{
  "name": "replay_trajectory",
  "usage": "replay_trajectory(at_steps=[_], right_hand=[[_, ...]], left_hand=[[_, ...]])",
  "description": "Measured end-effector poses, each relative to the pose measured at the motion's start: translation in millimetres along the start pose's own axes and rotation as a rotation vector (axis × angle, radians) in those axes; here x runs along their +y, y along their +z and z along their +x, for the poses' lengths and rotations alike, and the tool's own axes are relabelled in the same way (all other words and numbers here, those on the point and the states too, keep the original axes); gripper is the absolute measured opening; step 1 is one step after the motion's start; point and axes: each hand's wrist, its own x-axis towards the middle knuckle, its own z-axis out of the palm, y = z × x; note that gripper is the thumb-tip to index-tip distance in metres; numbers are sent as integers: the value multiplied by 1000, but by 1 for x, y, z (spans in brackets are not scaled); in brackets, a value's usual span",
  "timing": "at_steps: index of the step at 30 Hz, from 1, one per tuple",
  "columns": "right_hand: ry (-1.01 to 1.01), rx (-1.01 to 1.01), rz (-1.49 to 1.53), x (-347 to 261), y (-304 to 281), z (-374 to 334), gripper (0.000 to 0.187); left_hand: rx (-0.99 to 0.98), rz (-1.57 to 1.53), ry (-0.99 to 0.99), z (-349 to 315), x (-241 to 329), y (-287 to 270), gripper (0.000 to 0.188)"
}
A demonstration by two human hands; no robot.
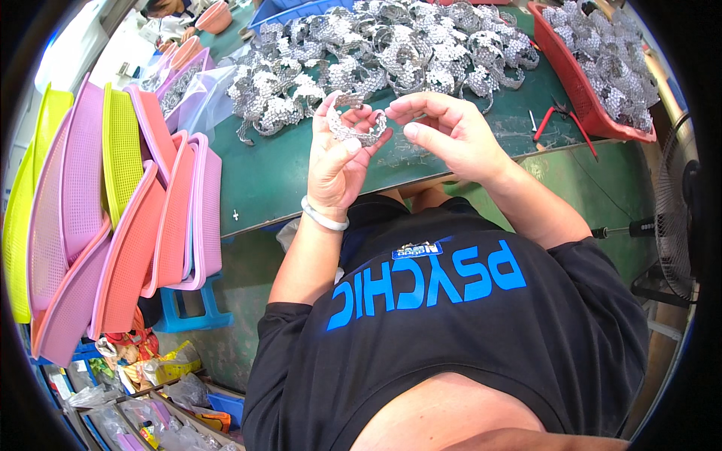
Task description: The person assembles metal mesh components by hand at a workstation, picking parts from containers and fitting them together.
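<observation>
A curved silver metal bracelet [361, 137], patterned in small cells, is held in my left hand [337, 154] above the near edge of the green table. The thumb presses its lower side, and the fingers rise behind it. Close to the bracelet's right end is my right hand [447, 134], its thumb and fingers apart with nothing seen between them. Whether a fingertip touches that end, I cannot tell. Beyond both hands lies a large pile of similar silver bracelets [421, 52], curled and tangled together.
Red-handled pliers [562, 124] lie right of my hands, beside a red basket [594, 113] filled with silver pieces. Stacked plastic baskets [177, 218] stand at the left, above a blue stool [194, 319]. A fan [677, 203] stands at the right. Another person [169, 11] sits at the far left.
</observation>
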Motion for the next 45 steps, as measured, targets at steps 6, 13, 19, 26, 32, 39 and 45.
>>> replay_trajectory(at_steps=[6,13,19,26,32,39,45], right_hand=[[33,14,-4,1,0,-1,27],[35,20,5,3,1,-2,26],[61,26,4,5,2,-2,27],[72,13,16,8,3,-1,28],[-1,56,88,10,7,1,23],[7,88,35,21,-15,-2,26],[44,110,19,27,-27,-6,28]], left_hand=[[28,262,99,-1,-3,-2,72],[58,376,234,-3,-3,3,79],[241,1043,432,-8,-4,2,86],[318,1333,596,-14,0,0,91],[370,1469,696,-40,18,-12,84],[704,1461,408,-141,57,-56,68],[1020,1436,-84,-219,25,-133,60]])
